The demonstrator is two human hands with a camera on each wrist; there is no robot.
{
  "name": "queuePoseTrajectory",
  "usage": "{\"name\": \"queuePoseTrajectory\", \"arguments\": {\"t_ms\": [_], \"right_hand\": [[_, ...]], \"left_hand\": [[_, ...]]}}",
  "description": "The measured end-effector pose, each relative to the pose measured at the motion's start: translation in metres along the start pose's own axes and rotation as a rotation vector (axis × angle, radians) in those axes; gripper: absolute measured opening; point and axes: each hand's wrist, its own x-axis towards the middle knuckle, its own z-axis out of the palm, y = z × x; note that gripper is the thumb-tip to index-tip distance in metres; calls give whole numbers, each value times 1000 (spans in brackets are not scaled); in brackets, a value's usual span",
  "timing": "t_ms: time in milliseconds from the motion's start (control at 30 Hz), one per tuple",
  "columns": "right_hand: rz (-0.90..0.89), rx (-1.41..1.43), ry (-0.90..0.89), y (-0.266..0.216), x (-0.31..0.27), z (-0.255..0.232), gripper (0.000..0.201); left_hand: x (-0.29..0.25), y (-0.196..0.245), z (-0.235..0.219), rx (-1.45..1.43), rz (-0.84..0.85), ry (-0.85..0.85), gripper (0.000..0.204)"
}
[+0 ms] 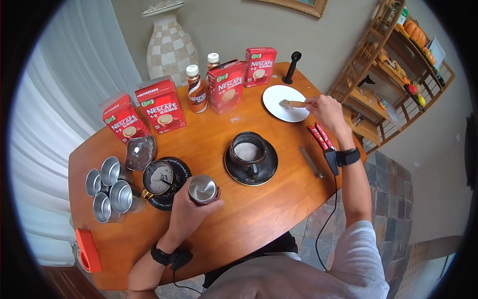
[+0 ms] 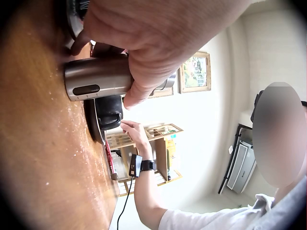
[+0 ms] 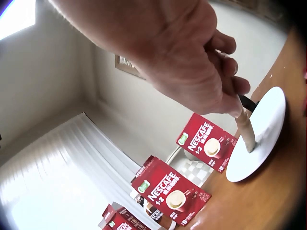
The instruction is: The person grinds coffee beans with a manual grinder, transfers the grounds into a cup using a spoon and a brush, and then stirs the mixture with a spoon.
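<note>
My right hand (image 1: 326,113) pinches the wooden handle of a small brush (image 1: 295,103), whose tip touches the white plate (image 1: 289,115). In the right wrist view the brush (image 3: 245,132) meets the plate (image 3: 268,139) at a slant. My left hand (image 1: 188,217) grips an upright steel cylinder (image 1: 203,189) standing on the table; the left wrist view shows the fingers round this cylinder (image 2: 98,76). Between the hands, a black cup (image 1: 247,158) with pale powder inside sits on a black saucer (image 1: 269,172).
Red NESCAFE boxes (image 1: 167,110) and bottles (image 1: 197,94) line the back. Several metal cups (image 1: 122,197), a clear dish (image 1: 141,152) and a gold-handled cup (image 1: 158,178) stand left. A black tamper (image 1: 294,67), red sachets (image 1: 321,135) and a metal utensil (image 1: 310,162) lie or stand right.
</note>
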Motion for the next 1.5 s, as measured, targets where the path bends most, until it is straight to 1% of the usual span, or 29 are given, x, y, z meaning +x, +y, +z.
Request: {"name": "queuePoseTrajectory", "arguments": {"t_ms": [33, 67, 167, 200, 300, 333, 433, 567, 667, 700, 767, 867, 1000, 1067, 1100, 1200, 1233, 1300, 1367, 1400, 1433, 1500], "right_hand": [[8, 22, 14, 3, -4, -8, 21], [-1, 25, -38, 7, -7, -16, 21], [-49, 6, -104, 12, -12, -16, 21], [-66, 16, -85, 13, -11, -8, 21], [-11, -47, -36, 18, -8, -10, 22], [-12, 19, -60, 23, -9, -17, 24], [4, 48, -181, 37, -6, -29, 24], [-34, 57, -80, 38, 0, -11, 23], [20, 38, -61, 42, -3, -35, 24], [13, 37, -91, 53, 1, -37, 25], [34, -31, -166, 53, 4, -39, 25], [-18, 0, -40, 60, 8, -17, 26], [10, 107, -151, 61, 8, -32, 28], [-47, 29, -141, 61, 8, -24, 28], [-75, -10, -133, 61, 8, -20, 28], [-46, -15, -12, 69, 7, -16, 26], [7, 14, -5, 70, 8, -15, 24], [120, 71, 11, 69, 3, -16, 22], [107, -68, 6, 61, -4, 0, 20], [111, -62, 23, 50, -8, 9, 18], [60, -33, 54, 41, -15, 13, 18], [72, 75, 57, 29, -17, 15, 19]], "left_hand": [[-1, 1, 0, 5, 2, 7, 37], [-2, 1, 0, 7, 2, 10, 37], [-1, 3, 1, 6, 4, 6, 37], [-1, 2, 1, 0, 0, 2, 37], [0, 0, 0, -3, 0, -2, 36], [-1, -1, 0, -4, -1, 1, 35], [0, 2, 1, 29, 26, 13, 35], [0, 2, 1, 19, 10, 12, 34], [-1, 4, 1, 21, 11, 23, 35], [-1, 5, 1, 41, 18, 22, 35], [0, 6, 1, 50, 23, 17, 35], [0, 3, 1, 24, 14, 18, 35], [-1, 5, 2, 26, 12, 27, 35], [0, 7, 2, 28, 9, 15, 35], [0, 5, 1, 22, 3, 10, 35], [0, 5, 1, 14, 4, 12, 35], [-1, 4, 2, 12, 4, 17, 35], [-2, 6, 2, 17, 5, 18, 35], [0, 6, 1, 23, 8, 13, 35], [-1, 5, 1, 23, 4, 12, 35], [-1, 4, 1, 22, 0, 13, 35], [0, 5, 1, 26, 13, 19, 35]]}}
